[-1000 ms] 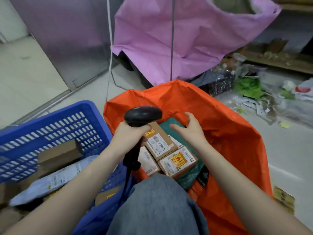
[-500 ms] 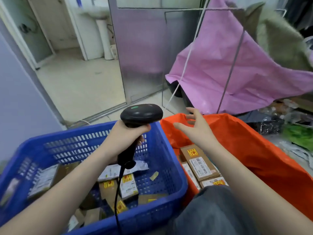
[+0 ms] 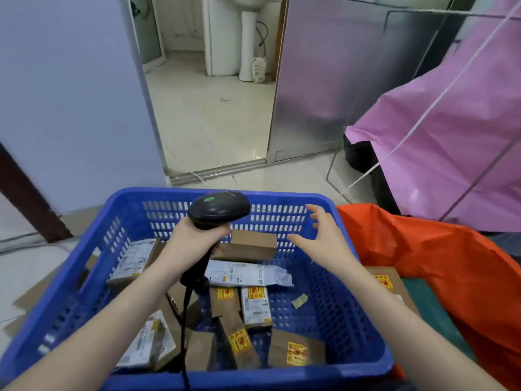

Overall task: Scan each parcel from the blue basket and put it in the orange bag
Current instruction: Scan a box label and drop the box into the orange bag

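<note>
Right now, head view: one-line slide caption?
Left hand grips scanner; open right hand reaches over parcels in blue basket, orange bag alongside.

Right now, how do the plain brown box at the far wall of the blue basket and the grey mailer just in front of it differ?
The brown box is stiff cardboard and stands thick; the grey mailer is a soft bag lying flat and crumpled. The box shows plain faces with no label in view; the mailer shows a printed label on top. Both lie inside the blue basket, not yet picked up by either hand.

parcels (image 3: 255,301) in basket (image 3: 358,314), bag (image 3: 439,249) right of basket
</note>
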Demonstrator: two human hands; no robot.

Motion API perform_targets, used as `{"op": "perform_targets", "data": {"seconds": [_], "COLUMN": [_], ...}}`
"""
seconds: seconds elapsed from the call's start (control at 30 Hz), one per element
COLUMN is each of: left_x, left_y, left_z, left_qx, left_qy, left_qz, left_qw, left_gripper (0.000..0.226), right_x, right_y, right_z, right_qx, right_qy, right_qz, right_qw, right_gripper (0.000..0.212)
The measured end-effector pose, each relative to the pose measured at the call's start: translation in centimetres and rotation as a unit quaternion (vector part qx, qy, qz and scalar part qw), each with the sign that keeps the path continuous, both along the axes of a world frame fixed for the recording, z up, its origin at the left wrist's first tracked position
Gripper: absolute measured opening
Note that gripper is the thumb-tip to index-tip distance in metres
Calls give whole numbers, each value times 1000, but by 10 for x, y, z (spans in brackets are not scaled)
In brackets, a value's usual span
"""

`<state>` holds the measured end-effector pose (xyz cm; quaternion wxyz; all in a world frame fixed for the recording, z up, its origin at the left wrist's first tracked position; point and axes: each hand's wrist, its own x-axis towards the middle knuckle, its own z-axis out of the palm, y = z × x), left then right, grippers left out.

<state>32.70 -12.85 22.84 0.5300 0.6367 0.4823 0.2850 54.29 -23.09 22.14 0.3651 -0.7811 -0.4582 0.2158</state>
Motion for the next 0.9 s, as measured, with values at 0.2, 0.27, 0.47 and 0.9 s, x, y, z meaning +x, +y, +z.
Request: {"op": "perform_targets", "data": {"seconds": [0.2,0.27,0.47,0.9], "left_x": [8,16,39,46], "left_y": [51,65,90,112], "left_z": [-58,-77,-139,-204], "left_qx": [-40,-51,-117,-141], "left_qy": [-5,2,16,42], "left_qz": [26,32,22,36], "left_qw": [999,998,993,988], "left_gripper": [8,8,11,9], "right_x": [-2,0,14,31], "right_y": [62,79,115,164], "right_z": [-67,-91,-159,-223], "right_qx": [-89,-122,-196,-241], "right_qy": [-23,-39,-113,-242], "right_qz": [39,49,72,103], "right_qw": [995,991,971,934], "right_gripper": [79,81,83,73]}}
